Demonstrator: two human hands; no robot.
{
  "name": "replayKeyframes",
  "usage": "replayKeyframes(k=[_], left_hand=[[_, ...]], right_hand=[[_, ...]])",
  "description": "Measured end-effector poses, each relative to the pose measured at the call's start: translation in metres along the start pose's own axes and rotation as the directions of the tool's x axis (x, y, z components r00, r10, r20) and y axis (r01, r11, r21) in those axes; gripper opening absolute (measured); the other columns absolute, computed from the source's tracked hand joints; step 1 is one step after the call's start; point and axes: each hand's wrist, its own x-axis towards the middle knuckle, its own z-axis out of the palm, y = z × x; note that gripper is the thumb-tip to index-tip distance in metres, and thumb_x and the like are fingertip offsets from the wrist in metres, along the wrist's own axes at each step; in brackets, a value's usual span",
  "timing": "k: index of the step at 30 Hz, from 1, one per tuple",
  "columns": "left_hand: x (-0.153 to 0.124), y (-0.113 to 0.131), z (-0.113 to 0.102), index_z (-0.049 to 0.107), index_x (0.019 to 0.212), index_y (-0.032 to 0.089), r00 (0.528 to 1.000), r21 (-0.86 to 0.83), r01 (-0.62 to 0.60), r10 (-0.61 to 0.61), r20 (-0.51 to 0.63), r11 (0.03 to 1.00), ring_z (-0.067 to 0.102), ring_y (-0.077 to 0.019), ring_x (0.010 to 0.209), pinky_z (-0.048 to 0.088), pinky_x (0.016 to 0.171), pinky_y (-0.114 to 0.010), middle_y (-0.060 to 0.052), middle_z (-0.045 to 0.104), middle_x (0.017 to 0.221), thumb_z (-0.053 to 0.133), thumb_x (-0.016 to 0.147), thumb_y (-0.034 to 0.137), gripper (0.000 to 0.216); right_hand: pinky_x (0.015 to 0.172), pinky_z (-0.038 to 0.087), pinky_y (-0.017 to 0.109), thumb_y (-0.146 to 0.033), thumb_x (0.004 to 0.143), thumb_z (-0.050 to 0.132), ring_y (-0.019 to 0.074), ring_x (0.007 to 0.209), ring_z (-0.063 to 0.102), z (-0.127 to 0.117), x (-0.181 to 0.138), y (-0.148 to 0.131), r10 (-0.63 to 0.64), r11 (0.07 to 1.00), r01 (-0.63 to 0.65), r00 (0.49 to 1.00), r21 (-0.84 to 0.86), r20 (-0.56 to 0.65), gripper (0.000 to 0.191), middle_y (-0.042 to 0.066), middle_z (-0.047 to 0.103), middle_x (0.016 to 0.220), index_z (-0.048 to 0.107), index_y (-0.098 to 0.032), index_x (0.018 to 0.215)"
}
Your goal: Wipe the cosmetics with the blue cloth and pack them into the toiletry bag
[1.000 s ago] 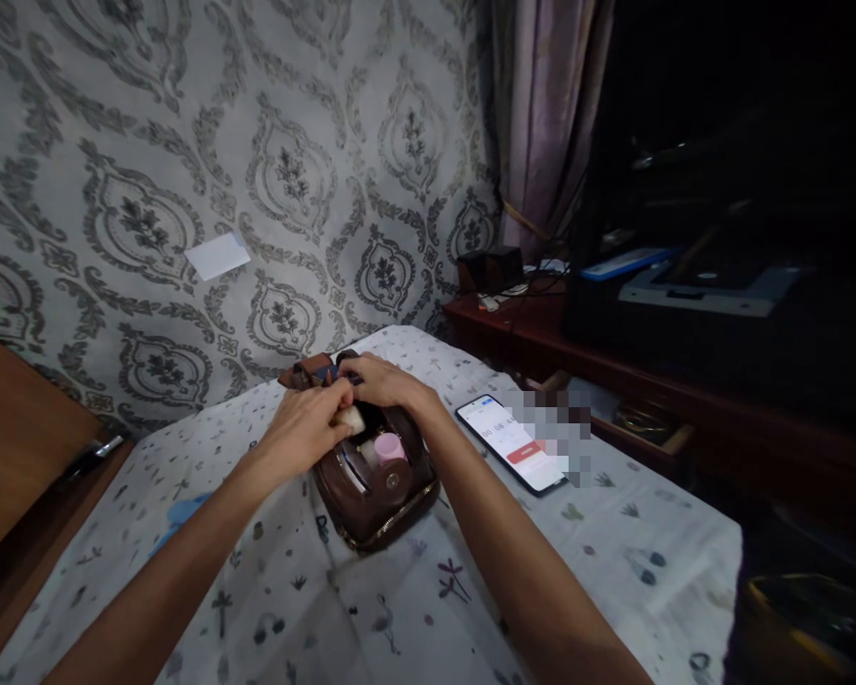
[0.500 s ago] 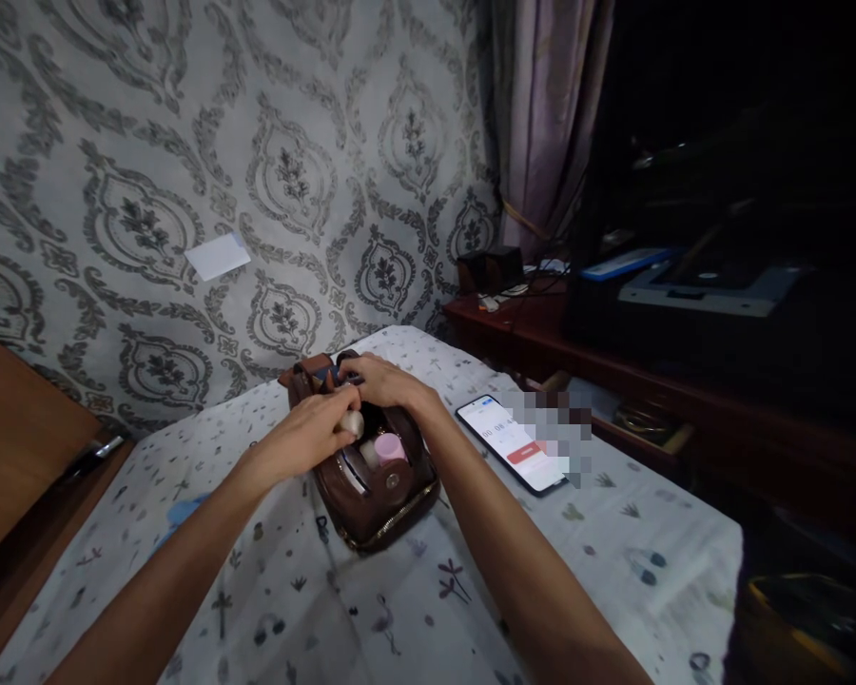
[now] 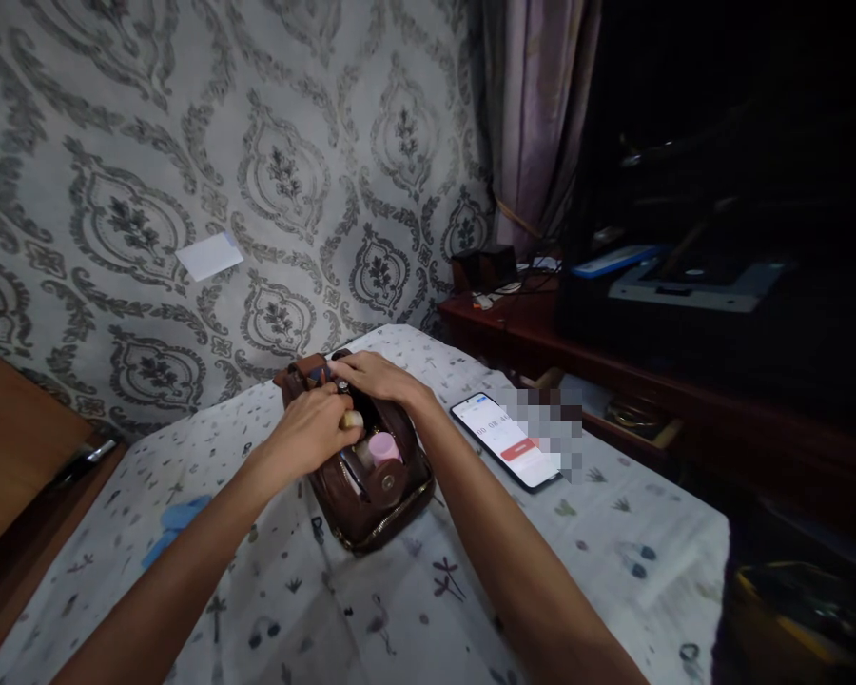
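A brown leather pouch [image 3: 371,499] lies open on a patterned cloth [image 3: 528,571] over a table. Inside it I see a pink cap [image 3: 383,447] and other small containers. My left hand [image 3: 310,430] is closed round a small pale container [image 3: 352,420] at the pouch's mouth. At the far rim of the pouch, my right hand [image 3: 378,376] has its fingers curled over the edge and holds it.
A phone [image 3: 505,440] with a lit timer screen lies on the cloth to the right of the pouch. A dark wooden shelf [image 3: 613,371] with cables and devices runs along the right. Patterned wallpaper [image 3: 257,171] stands behind. A wooden panel [image 3: 14,447] is at the left.
My left hand has pushed the pale container a little deeper into the pouch. The view has shifted slightly; my right hand stays on the rim.
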Motion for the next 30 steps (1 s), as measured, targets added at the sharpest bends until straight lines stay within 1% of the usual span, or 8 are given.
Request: replayKeyframes(k=[4, 8, 11, 14, 17, 20, 23, 30], left_hand=[[0.003, 0.001, 0.003, 0.066, 0.109, 0.019, 0.999, -0.013, 0.015, -0.015, -0.031, 1.0, 0.064, -0.032, 0.11, 0.049, 0.09, -0.04, -0.012, 0.063, 0.121, 0.06, 0.088, 0.028, 0.024], [0.002, -0.001, 0.005, 0.064, 0.116, 0.02, 0.996, -0.156, -0.027, 0.013, -0.092, 0.987, 0.061, -0.0298, 0.115, 0.049, 0.096, -0.039, -0.011, 0.061, 0.126, 0.066, 0.085, 0.027, 0.032], [-0.001, -0.006, 0.0, 0.065, 0.111, 0.022, 0.985, -0.283, -0.059, 0.01, -0.174, 0.957, 0.064, -0.0254, 0.107, 0.05, 0.093, -0.036, -0.007, 0.065, 0.122, 0.066, 0.085, 0.028, 0.027], [-0.004, -0.015, -0.009, 0.067, 0.097, 0.022, 0.973, -0.28, -0.044, -0.022, -0.231, 0.959, 0.066, -0.0219, 0.094, 0.051, 0.087, -0.034, -0.004, 0.069, 0.104, 0.058, 0.089, 0.029, 0.014], [-0.006, -0.025, -0.017, 0.069, 0.084, 0.022, 0.986, -0.14, -0.001, -0.023, -0.163, 0.99, 0.065, -0.0221, 0.09, 0.048, 0.083, -0.034, -0.005, 0.069, 0.096, 0.049, 0.091, 0.026, 0.021], [-0.005, -0.03, -0.018, 0.071, 0.081, 0.022, 0.999, 0.033, 0.04, -0.039, -0.026, 0.999, 0.061, -0.0267, 0.102, 0.047, 0.086, -0.036, -0.007, 0.068, 0.105, 0.053, 0.089, 0.03, 0.021], [-0.001, -0.03, -0.014, 0.073, 0.078, 0.022, 0.997, 0.177, 0.063, -0.069, 0.024, 0.982, 0.053, -0.0338, 0.115, 0.044, 0.094, -0.042, -0.011, 0.067, 0.109, 0.058, 0.086, 0.041, 0.026], [0.012, -0.033, -0.008, 0.072, 0.077, 0.02, 0.983, 0.137, 0.034, -0.059, 0.176, 0.99, 0.047, -0.0365, 0.125, 0.036, 0.106, -0.054, -0.015, 0.066, 0.111, 0.056, 0.084, 0.049, 0.034]], right_hand=[[0.072, 0.04, 0.023, -0.041, 0.104, 0.039, 0.0152, 0.078, 0.059, 0.001, 0.001, 0.004, -0.012, 0.999, 0.013, 1.0, 0.034, -0.02, 0.046, 0.002, 0.069, 0.08, 0.074, -0.013, 0.094], [0.079, 0.042, 0.023, -0.037, 0.105, 0.039, 0.0146, 0.085, 0.062, 0.002, 0.002, 0.008, -0.087, 0.994, 0.089, 0.996, 0.067, -0.034, 0.04, 0.004, 0.072, 0.092, 0.072, -0.015, 0.103], [0.085, 0.043, 0.026, -0.04, 0.105, 0.041, 0.0174, 0.095, 0.064, 0.002, 0.002, 0.008, -0.052, 0.997, 0.054, 0.998, 0.055, -0.045, 0.04, 0.008, 0.073, 0.105, 0.07, -0.014, 0.111], [0.086, 0.043, 0.027, -0.04, 0.105, 0.042, 0.0185, 0.097, 0.064, 0.001, 0.001, 0.006, -0.031, 0.999, 0.032, 0.999, 0.019, -0.035, 0.039, 0.01, 0.072, 0.106, 0.069, -0.013, 0.113], [0.084, 0.043, 0.026, -0.041, 0.104, 0.043, 0.018, 0.095, 0.064, 0.001, 0.0, 0.005, -0.029, 0.999, 0.028, 0.999, -0.016, -0.042, 0.039, 0.009, 0.072, 0.105, 0.069, -0.014, 0.112], [0.083, 0.042, 0.025, -0.044, 0.104, 0.043, 0.0176, 0.096, 0.063, 0.001, 0.001, 0.005, -0.019, 0.999, 0.017, 0.999, -0.029, -0.044, 0.041, 0.009, 0.072, 0.105, 0.069, -0.014, 0.112], [0.085, 0.042, 0.025, -0.043, 0.104, 0.043, 0.0183, 0.098, 0.064, 0.002, 0.002, 0.007, -0.027, 0.999, 0.026, 0.999, -0.029, -0.044, 0.041, 0.01, 0.072, 0.107, 0.07, -0.014, 0.112], [0.087, 0.043, 0.028, -0.043, 0.103, 0.047, 0.0206, 0.099, 0.065, 0.005, 0.005, 0.013, -0.053, 0.998, 0.05, 0.997, -0.043, -0.054, 0.041, 0.013, 0.073, 0.109, 0.07, -0.012, 0.115]])
